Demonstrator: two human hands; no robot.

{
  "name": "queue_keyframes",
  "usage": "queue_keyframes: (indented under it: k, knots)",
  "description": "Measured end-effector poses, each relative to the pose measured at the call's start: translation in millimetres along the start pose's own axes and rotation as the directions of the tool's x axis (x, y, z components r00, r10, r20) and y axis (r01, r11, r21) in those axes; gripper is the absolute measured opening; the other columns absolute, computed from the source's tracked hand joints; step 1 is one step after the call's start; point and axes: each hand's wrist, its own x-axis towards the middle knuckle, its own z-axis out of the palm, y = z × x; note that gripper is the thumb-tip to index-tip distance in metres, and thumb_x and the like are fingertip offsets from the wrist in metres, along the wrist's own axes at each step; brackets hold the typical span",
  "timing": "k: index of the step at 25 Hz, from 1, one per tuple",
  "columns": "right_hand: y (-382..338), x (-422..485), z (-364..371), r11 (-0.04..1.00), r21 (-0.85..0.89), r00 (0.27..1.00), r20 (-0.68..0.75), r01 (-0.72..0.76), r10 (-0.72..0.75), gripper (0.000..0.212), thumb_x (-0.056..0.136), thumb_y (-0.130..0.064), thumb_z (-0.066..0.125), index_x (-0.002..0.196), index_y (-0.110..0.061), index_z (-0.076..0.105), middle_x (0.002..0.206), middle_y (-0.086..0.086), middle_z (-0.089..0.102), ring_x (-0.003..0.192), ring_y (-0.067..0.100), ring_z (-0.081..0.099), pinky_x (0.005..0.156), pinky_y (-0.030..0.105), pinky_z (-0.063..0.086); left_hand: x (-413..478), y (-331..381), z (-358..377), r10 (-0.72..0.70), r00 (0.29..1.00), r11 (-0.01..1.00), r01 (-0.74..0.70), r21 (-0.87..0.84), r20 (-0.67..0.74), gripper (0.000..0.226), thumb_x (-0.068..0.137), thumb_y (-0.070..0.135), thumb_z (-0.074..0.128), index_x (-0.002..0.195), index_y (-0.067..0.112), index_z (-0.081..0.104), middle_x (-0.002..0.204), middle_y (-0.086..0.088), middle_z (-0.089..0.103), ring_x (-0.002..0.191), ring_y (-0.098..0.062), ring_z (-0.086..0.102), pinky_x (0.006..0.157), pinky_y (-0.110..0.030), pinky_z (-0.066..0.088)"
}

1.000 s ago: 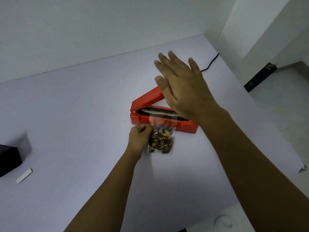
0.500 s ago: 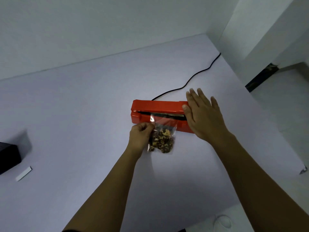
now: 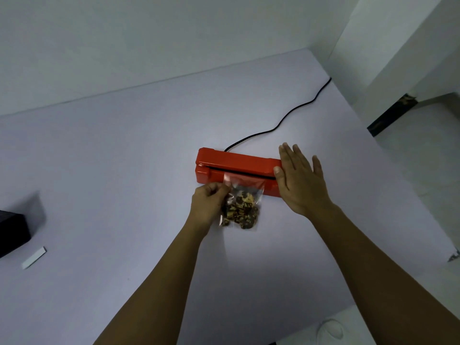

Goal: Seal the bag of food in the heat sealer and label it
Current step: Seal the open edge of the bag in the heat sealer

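**Bag mouth in sealer, lid down**

Sealer point(image 3: 234, 168): red, sits on the pale table point(image 3: 124, 170) roughly centre of view. Long axis runs left-right across the view, with a slight tilt, right end a bit nearer the person. Lid is lowered onto the base; only a thin dark slot shows along the front. Black cord point(image 3: 281, 122) leaves the back near the left end and snakes away to the far right corner of the table.

Bag point(image 3: 240, 202): clear plastic, holds dark brown and tan food pieces bunched in the lower half. Lies flat on the table just in front of the sealer. Long axis runs near-far, at right angles to the sealer's. Open end points away from the person and goes into the slot; bottom end points back toward the person. Sits under the middle part of the sealer's length.

Left hand point(image 3: 206, 204): fingers curled, pinching the bag's left edge near the top, just in front of the sealer. Knuckles up.

Right hand point(image 3: 301, 180): open and flat, fingers spread and pointing away, palm down on the sealer's right end. It covers that end, so how the lid meets the base there cannot be told. Grips nothing.

Far left: a black box point(image 3: 12, 232) at the table edge, partly cut off by the frame, and a small white strip point(image 3: 33, 258) lying just in front of it, well apart from the sealer.
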Motion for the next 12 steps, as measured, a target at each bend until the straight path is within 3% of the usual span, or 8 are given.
queue_keyframes:
  k: [12]
  knots:
    - [1.4,-0.7,7.0,1.0,0.006,0.999,-0.036,0.004,-0.004,0.065,0.09,-0.044,0.008,0.148,-0.015,0.006,0.158,0.002,0.008,0.145,0.018,0.0,0.114,0.048,-0.003,1.3,-3.3,-1.6,0.005,1.0,1.0,-0.005,-0.009,0.01,0.027,0.09,0.025,0.058,0.082,0.001,0.069,0.068,0.0,0.068,0.064,-0.01,0.063,0.062,-0.024,0.048]
